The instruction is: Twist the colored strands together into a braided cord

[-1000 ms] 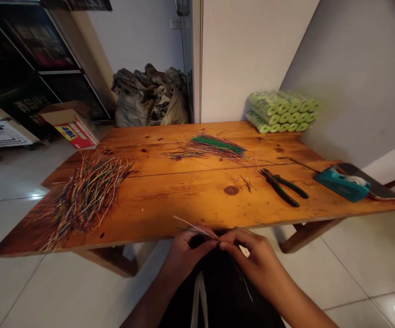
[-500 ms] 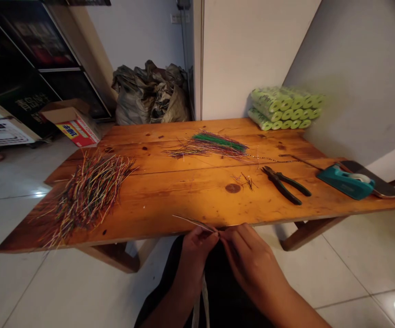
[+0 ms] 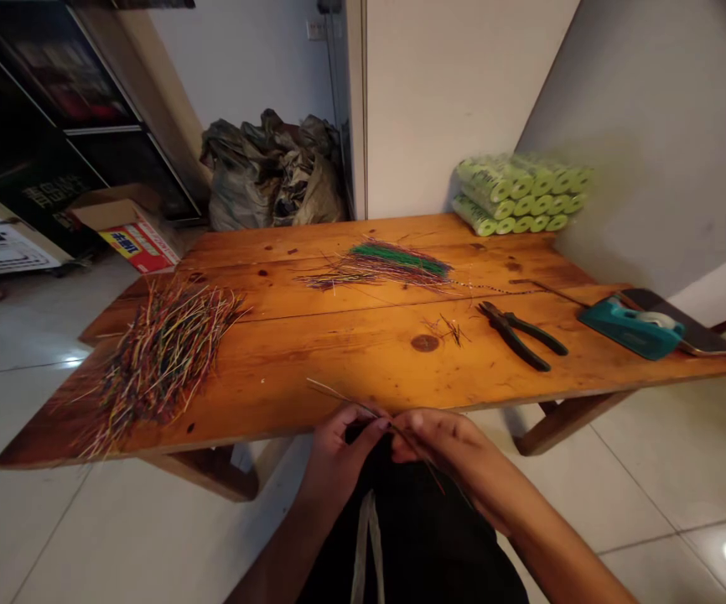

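My left hand [image 3: 345, 453] is closed in a pinch on a few thin wires [image 3: 329, 388], whose pale ends stick out up and left over the table's front edge. Beside it, my right hand [image 3: 454, 445] has its fingertips closed on the same wires, whose other ends slant down past its fingers toward my lap. Both hands almost touch, just at the edge of the wooden table [image 3: 313, 335]. A big loose heap of coloured wires [image 3: 168, 352] lies at the left of the table.
Farther back lies a bundle of green and reddish wires [image 3: 401, 258]. Cutting pliers [image 3: 520, 335] rest right of some short wire scraps [image 3: 452, 330]. A teal tape dispenser [image 3: 630, 327] sits at the right end. Stacked green-wrapped rolls [image 3: 520, 193] stand at the back.
My hands have tilted and shifted slightly left. My right fingers have opened up a little, and wire ends now show below them. The camera view has moved slightly.
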`<control>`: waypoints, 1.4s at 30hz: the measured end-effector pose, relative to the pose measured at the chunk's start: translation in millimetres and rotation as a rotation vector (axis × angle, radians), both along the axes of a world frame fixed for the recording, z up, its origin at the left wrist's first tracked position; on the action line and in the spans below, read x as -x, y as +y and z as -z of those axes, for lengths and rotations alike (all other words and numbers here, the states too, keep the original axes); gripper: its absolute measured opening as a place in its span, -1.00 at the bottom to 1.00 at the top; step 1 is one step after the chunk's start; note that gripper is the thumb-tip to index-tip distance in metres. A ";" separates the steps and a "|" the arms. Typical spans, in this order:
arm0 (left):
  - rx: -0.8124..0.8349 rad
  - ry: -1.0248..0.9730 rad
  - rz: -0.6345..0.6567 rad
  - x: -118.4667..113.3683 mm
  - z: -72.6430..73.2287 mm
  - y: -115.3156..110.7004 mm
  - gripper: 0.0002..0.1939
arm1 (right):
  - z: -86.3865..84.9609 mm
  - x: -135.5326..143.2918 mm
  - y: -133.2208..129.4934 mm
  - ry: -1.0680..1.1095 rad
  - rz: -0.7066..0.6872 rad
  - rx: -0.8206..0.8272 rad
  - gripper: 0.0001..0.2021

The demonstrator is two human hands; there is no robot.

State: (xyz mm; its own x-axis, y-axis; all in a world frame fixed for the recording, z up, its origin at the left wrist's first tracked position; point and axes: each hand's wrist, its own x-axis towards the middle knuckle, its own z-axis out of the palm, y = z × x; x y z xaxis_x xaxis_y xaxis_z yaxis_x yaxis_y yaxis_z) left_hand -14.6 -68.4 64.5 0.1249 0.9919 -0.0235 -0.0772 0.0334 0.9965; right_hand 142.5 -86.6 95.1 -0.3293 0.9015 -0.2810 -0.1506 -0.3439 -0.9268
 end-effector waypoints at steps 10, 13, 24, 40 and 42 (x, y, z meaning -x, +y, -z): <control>-0.040 0.060 -0.014 -2.4 1.1 -1.6 -0.86 | 12.7 2.9 3.2 0.350 0.002 0.261 -0.82; -0.023 0.110 -0.044 -3.5 -4.1 -2.3 -0.88 | 10.5 5.4 5.4 0.149 0.022 0.143 -0.79; -0.008 0.119 -0.076 -13.0 2.0 -4.6 -0.88 | 6.7 3.6 -5.9 -0.827 0.168 -0.722 -0.89; 0.058 0.047 -0.225 -15.0 7.4 -7.3 -0.79 | 17.5 15.8 -12.6 -0.383 0.497 -0.475 -0.86; 0.101 -0.011 -0.230 -16.3 8.7 -7.9 -0.76 | 18.4 14.9 -17.0 -0.508 0.479 -0.668 -0.87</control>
